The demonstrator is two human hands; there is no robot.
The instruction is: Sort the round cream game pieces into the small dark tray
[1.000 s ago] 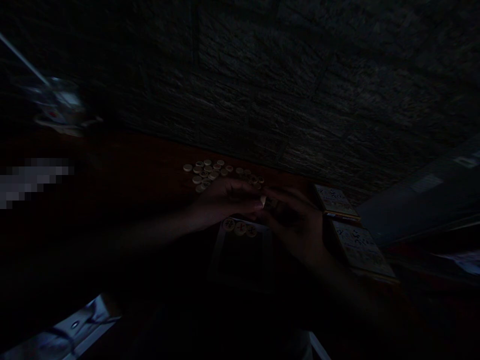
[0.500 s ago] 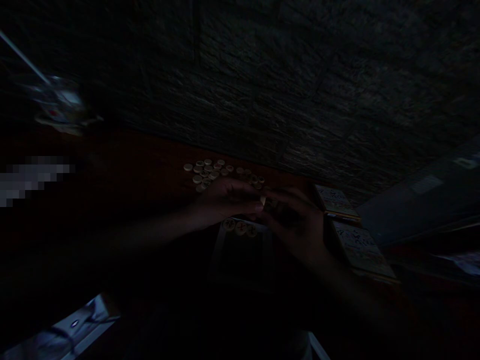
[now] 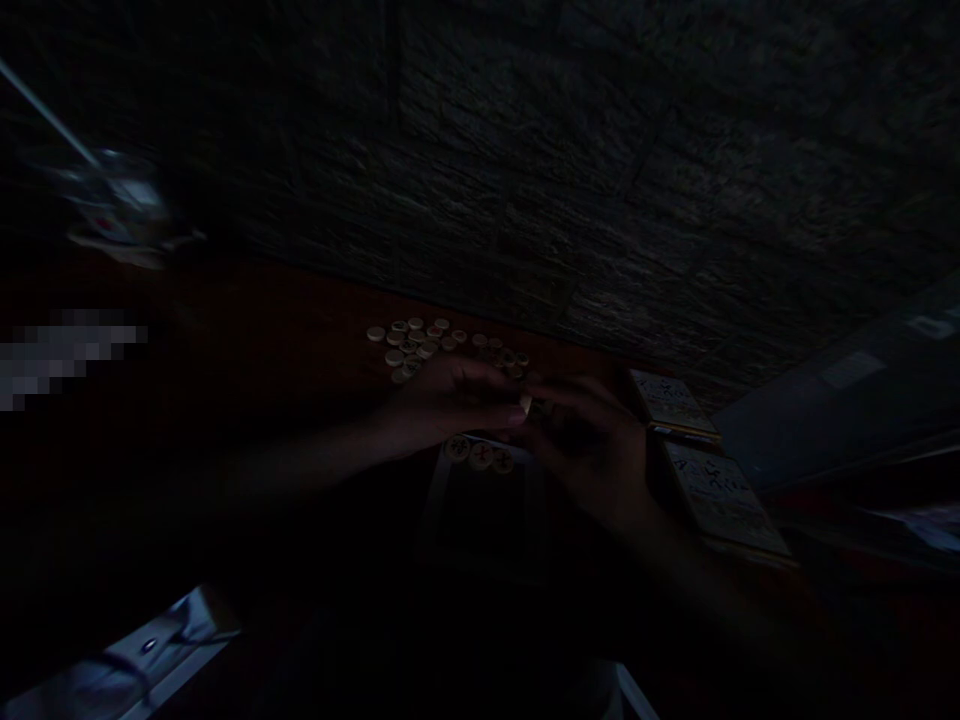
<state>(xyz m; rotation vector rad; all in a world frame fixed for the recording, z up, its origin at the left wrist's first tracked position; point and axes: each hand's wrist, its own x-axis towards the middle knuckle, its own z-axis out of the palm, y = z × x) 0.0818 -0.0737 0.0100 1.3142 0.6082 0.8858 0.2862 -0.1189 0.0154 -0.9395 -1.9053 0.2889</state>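
Note:
The whole scene is very dark. My left hand [image 3: 450, 400] and my right hand [image 3: 592, 445] meet over the table, fingers closed. A pale round Chinese chess piece [image 3: 526, 405] shows edge-on between their fingertips, with the left thumb against it. Something else may sit in the shadow of the right fingers; I cannot make it out. Just below the hands, three Chinese chess pieces [image 3: 481, 455] lie face up in a row at the far end of a dark tray-like frame [image 3: 534, 520]. Beyond my left hand, several loose pieces [image 3: 409, 345] are scattered, some partly hidden by the hands.
Two printed boxes [image 3: 727, 495] lie right of my right hand. A rough stone-block wall [image 3: 487, 170] rises behind the reddish table [image 3: 285, 320]. At the far left stands a clear container [image 3: 124, 205] with a stick in it. A pale picture-covered object [image 3: 150, 650] is at lower left.
Almost nothing differs. Both hands stay around the Chinese chess piece in the same place; the pieces on the table have not moved.

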